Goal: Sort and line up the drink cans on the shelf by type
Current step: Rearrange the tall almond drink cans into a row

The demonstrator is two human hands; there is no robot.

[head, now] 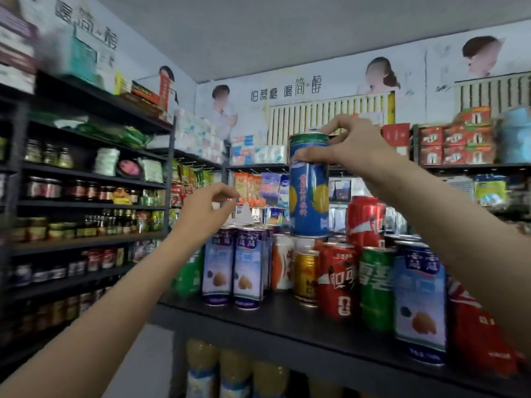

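My right hand [349, 145] grips the top of a tall blue can [309, 202] with yellow fruit on it, held up above the other cans. My left hand [208, 209] hovers over two pale blue cans [234, 271] at the left of the black shelf [287, 317], fingers loosely curled and holding nothing. Along the shelf stand a white-orange can [281, 265], a gold can [306, 275], a red cola can [337, 280], a green can [376, 285] and another pale blue can [419, 303]. A second red can [365, 222] sits higher behind them. A green can [189, 274] is partly hidden behind my left arm.
A red packet [479, 331] lies at the shelf's right end under my right forearm. Yellow drink bottles [235, 369] stand on the level below. Shelves of jars and bottles [86, 196] fill the left wall. Hanging snack packs [258, 191] and boxes line the back.
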